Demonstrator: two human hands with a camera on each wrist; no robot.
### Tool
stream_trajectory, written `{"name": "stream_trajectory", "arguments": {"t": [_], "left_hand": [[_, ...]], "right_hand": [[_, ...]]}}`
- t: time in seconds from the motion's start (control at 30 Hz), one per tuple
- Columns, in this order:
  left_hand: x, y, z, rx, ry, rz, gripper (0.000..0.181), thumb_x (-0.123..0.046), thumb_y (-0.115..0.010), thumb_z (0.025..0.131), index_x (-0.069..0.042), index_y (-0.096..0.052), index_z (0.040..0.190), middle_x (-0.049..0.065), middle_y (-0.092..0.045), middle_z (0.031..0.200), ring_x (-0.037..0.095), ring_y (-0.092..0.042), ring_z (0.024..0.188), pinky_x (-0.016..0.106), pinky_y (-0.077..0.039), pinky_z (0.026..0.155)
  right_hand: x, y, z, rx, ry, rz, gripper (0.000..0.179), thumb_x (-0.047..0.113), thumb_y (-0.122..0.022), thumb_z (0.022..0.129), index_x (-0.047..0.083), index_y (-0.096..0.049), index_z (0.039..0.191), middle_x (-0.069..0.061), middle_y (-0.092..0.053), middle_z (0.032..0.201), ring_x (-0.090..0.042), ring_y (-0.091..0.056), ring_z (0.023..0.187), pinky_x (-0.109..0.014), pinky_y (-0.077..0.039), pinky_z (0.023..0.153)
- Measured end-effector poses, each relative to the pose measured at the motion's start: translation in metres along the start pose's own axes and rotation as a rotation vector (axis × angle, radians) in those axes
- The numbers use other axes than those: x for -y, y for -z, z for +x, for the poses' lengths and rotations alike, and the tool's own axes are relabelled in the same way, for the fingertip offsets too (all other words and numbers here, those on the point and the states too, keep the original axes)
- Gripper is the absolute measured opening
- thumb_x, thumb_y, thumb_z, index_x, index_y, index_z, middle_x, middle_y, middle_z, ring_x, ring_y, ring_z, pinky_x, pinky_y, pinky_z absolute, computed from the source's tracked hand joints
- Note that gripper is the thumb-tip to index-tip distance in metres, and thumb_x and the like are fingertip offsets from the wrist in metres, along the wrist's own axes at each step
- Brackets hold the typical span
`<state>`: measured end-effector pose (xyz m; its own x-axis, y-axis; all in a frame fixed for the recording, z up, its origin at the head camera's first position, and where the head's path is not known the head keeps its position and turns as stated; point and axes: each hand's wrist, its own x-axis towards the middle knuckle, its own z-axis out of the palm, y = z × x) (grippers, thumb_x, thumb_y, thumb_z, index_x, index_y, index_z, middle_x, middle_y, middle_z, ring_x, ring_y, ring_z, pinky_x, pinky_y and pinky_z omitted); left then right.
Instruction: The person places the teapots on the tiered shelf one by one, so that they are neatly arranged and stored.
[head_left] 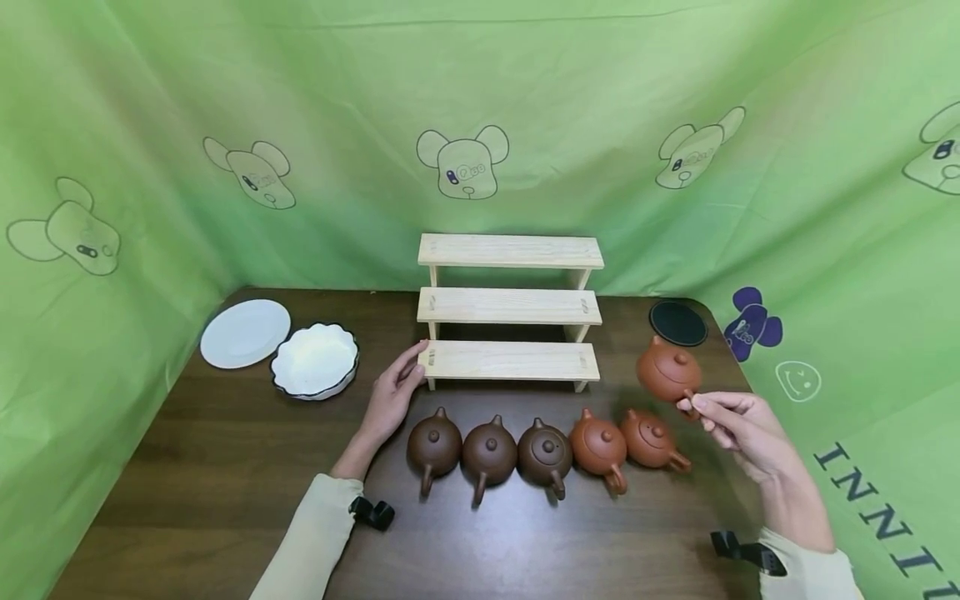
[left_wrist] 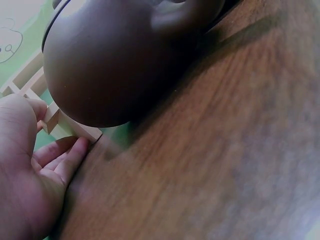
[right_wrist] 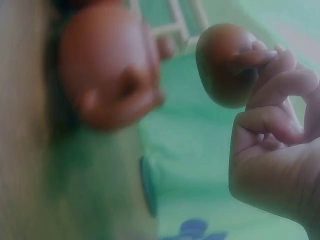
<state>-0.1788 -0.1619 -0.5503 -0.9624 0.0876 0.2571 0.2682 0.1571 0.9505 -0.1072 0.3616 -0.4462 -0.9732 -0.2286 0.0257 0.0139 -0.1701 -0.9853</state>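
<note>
My right hand (head_left: 750,425) pinches the handle of a reddish-brown teapot (head_left: 667,371), which hangs above the table at the right, spout pointing away. In the right wrist view the held teapot (right_wrist: 225,65) appears beyond my curled fingers. My left hand (head_left: 392,396) holds the left end of the lowest step of a three-tier wooden stand (head_left: 510,360), thumb and fingers about its corner. Before the stand is a row of teapots: three dark brown, including the leftmost one (head_left: 435,444), and two reddish-brown, one in the row (head_left: 598,444) and one at its right end (head_left: 651,439).
A white oval plate (head_left: 245,333) and a scalloped white dish (head_left: 315,360) with a dark rim lie at the left. A black round mat (head_left: 678,322) is at the back right corner. Green printed cloth (head_left: 465,100) encloses the back and sides of the brown table (head_left: 225,475).
</note>
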Motion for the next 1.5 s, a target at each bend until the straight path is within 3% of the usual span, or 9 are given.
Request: {"name": "stream_trajectory", "arguments": {"t": [0.13, 0.3, 0.43, 0.53, 0.77, 0.97, 1.17, 1.37, 1.5], "left_hand": [[0.009, 0.002, 0.003, 0.007, -0.01, -0.036, 0.046, -0.031, -0.062, 0.117, -0.019, -0.061, 0.161, 0.01, -0.057, 0.166, 0.019, -0.061, 0.145, 0.021, -0.057, 0.109], [0.008, 0.003, 0.004, 0.009, -0.013, -0.051, 0.046, -0.03, -0.061, 0.117, -0.016, -0.061, 0.161, 0.01, -0.056, 0.166, 0.016, -0.063, 0.142, 0.021, -0.059, 0.106], [-0.006, 0.002, 0.001, 0.002, -0.01, -0.035, 0.048, -0.031, -0.061, 0.117, -0.014, -0.06, 0.161, 0.014, -0.056, 0.166, 0.021, -0.061, 0.144, 0.022, -0.058, 0.107], [-0.004, 0.002, 0.0, -0.008, -0.017, -0.039, 0.047, -0.031, -0.061, 0.117, -0.015, -0.061, 0.161, 0.013, -0.057, 0.165, 0.021, -0.062, 0.143, 0.023, -0.06, 0.105], [0.01, 0.004, 0.002, 0.0, -0.026, -0.036, 0.047, -0.031, -0.061, 0.117, -0.015, -0.06, 0.161, 0.011, -0.057, 0.166, 0.02, -0.063, 0.143, 0.028, -0.062, 0.105], [0.041, 0.01, 0.008, 0.007, 0.038, -0.056, 0.045, -0.036, -0.065, 0.115, -0.029, -0.063, 0.16, -0.002, -0.058, 0.166, 0.014, -0.061, 0.144, 0.025, -0.059, 0.108], [0.011, 0.007, 0.001, -0.008, -0.032, -0.048, 0.045, -0.027, -0.062, 0.116, -0.014, -0.062, 0.16, 0.013, -0.057, 0.165, 0.022, -0.064, 0.142, 0.026, -0.061, 0.106], [-0.011, 0.0, -0.002, -0.012, 0.041, 0.011, 0.045, -0.023, -0.06, 0.117, -0.012, -0.06, 0.161, 0.014, -0.056, 0.166, 0.027, -0.063, 0.143, 0.022, -0.058, 0.108], [-0.008, 0.0, -0.002, 0.005, 0.044, 0.02, 0.046, -0.023, -0.059, 0.118, -0.014, -0.059, 0.162, 0.015, -0.055, 0.166, 0.029, -0.063, 0.143, 0.024, -0.058, 0.109]], "right_hand": [[0.012, -0.02, 0.005, 0.019, -0.043, -0.011, 0.045, -0.009, -0.051, 0.113, 0.013, -0.09, 0.105, 0.006, -0.08, 0.082, 0.008, -0.057, 0.056, -0.02, -0.019, 0.04], [0.019, -0.047, 0.022, 0.046, -0.1, 0.022, 0.04, -0.006, -0.054, 0.113, 0.012, -0.09, 0.106, 0.006, -0.08, 0.082, 0.005, -0.06, 0.059, -0.007, -0.044, 0.047], [0.024, -0.071, 0.038, 0.032, -0.131, 0.037, 0.034, -0.002, -0.059, 0.113, 0.011, -0.09, 0.105, 0.005, -0.08, 0.083, 0.004, -0.058, 0.058, -0.008, -0.045, 0.047], [0.028, -0.087, 0.052, 0.016, -0.138, 0.035, 0.031, 0.0, -0.063, 0.112, 0.011, -0.09, 0.103, 0.003, -0.082, 0.087, 0.005, -0.057, 0.057, -0.008, -0.045, 0.047], [0.031, -0.113, 0.084, 0.015, -0.173, -0.003, 0.031, 0.004, -0.065, 0.112, 0.016, -0.089, 0.097, 0.005, -0.08, 0.084, 0.005, -0.052, 0.054, -0.008, -0.04, 0.046], [0.04, -0.134, 0.111, 0.01, -0.144, -0.017, 0.033, 0.004, -0.064, 0.111, 0.017, -0.089, 0.094, 0.006, -0.079, 0.083, 0.004, -0.049, 0.054, -0.008, -0.037, 0.045], [0.048, -0.159, 0.142, -0.039, -0.092, 0.026, 0.031, 0.007, -0.067, 0.111, 0.017, -0.089, 0.091, 0.004, -0.081, 0.086, 0.003, -0.049, 0.055, -0.009, -0.035, 0.045], [0.039, -0.178, 0.165, -0.116, 0.014, -0.014, 0.023, 0.013, -0.075, 0.108, 0.017, -0.088, 0.088, 0.005, -0.079, 0.082, 0.0, -0.051, 0.059, -0.01, -0.038, 0.048], [0.032, -0.19, 0.176, -0.143, 0.064, 0.011, 0.024, 0.011, -0.076, 0.107, 0.018, -0.088, 0.088, 0.005, -0.078, 0.08, -0.001, -0.052, 0.062, -0.01, -0.036, 0.048]]}}
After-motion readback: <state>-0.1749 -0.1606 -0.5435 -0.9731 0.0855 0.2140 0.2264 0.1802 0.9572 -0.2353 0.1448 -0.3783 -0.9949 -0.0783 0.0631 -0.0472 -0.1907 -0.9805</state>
